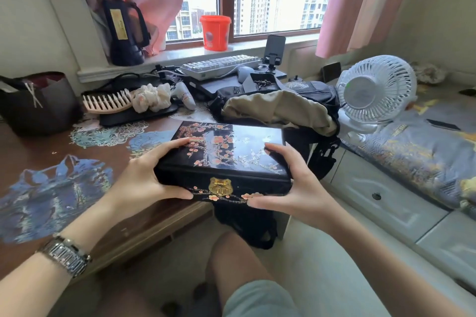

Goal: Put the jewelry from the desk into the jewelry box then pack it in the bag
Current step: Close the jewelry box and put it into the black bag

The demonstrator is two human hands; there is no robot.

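A black lacquered jewelry box (231,152) with pink blossoms on its lid and a gold clasp on the front is closed and held in the air at the desk's front edge. My left hand (152,172) grips its left end, thumb under the front face. My right hand (291,175) grips its right end. Behind the box lies a black bag (311,92) with its mouth open, showing a beige lining (280,108). No loose jewelry shows on the desk.
The wooden desk (33,152) carries a comb (105,103), a white scrunchie (152,98), a keyboard (219,65), a phone on a stand (274,50) and a dark bin (38,103). A white fan (373,90) stands right of the bag, beside a bed (425,147).
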